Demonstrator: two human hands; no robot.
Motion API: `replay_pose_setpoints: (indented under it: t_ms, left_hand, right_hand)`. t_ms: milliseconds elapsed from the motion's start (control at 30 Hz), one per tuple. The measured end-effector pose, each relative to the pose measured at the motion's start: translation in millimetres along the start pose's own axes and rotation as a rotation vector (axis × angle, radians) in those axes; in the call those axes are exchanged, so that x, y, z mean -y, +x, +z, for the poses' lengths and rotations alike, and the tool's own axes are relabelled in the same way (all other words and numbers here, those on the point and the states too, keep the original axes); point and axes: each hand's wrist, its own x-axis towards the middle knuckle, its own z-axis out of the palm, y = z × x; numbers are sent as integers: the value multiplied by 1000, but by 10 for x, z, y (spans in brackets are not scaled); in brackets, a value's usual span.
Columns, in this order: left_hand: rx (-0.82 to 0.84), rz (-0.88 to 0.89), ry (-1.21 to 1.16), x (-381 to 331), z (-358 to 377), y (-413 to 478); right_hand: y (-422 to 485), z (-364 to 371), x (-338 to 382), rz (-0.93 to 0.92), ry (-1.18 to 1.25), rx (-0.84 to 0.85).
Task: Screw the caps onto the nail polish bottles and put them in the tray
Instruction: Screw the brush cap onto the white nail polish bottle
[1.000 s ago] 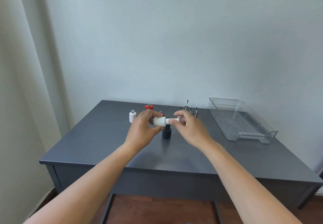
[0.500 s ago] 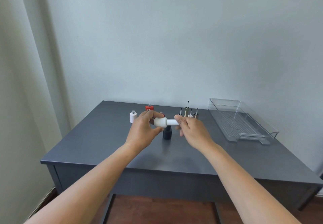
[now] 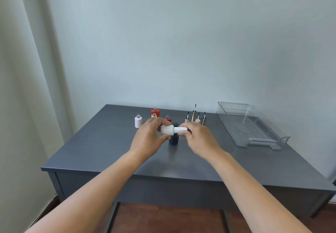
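Observation:
I hold a white nail polish bottle (image 3: 167,130) on its side above the grey table (image 3: 109,142). My left hand (image 3: 149,140) grips its body. My right hand (image 3: 200,138) pinches its white cap (image 3: 181,129), which sits on the bottle's neck. Behind it a black bottle (image 3: 174,139) with its cap on stands on the table. Uncapped bottles stand further back: pale pink (image 3: 138,121), red (image 3: 155,112), dark red (image 3: 167,118). Several brush caps (image 3: 195,117) stand upright to the right. The clear tray (image 3: 249,125) lies at the far right.
A pale wall rises right behind the table. A curtain (image 3: 27,87) hangs at the left. The table's front edge (image 3: 163,175) runs below my forearms, with a wooden floor under it.
My right hand's fingers have shifted around the white cap, and the bottle has stayed at about the same spot between both hands.

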Motion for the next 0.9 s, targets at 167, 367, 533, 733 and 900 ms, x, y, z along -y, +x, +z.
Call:
replay_pose_setpoints:
  t_ms: [167,367,533,733,900]
  left_hand:
    - [3,69,116,-11,14,-68]
    - [0,70,105,14,17,-57]
    - [7,-15,-86,70,4,21]
    - [41,-209,-254,155,-38,-6]
    - [72,-347,-132,223,-18,-23]
  right_hand:
    - [9,-2,-8,65,43,40]
    - [-5,13,10,131,185,8]
    - [80,-107,-12,176,462,-66]
    - [231,-244,-335,330,518,-304]
    - [314,-108,-630,483,483,-330]
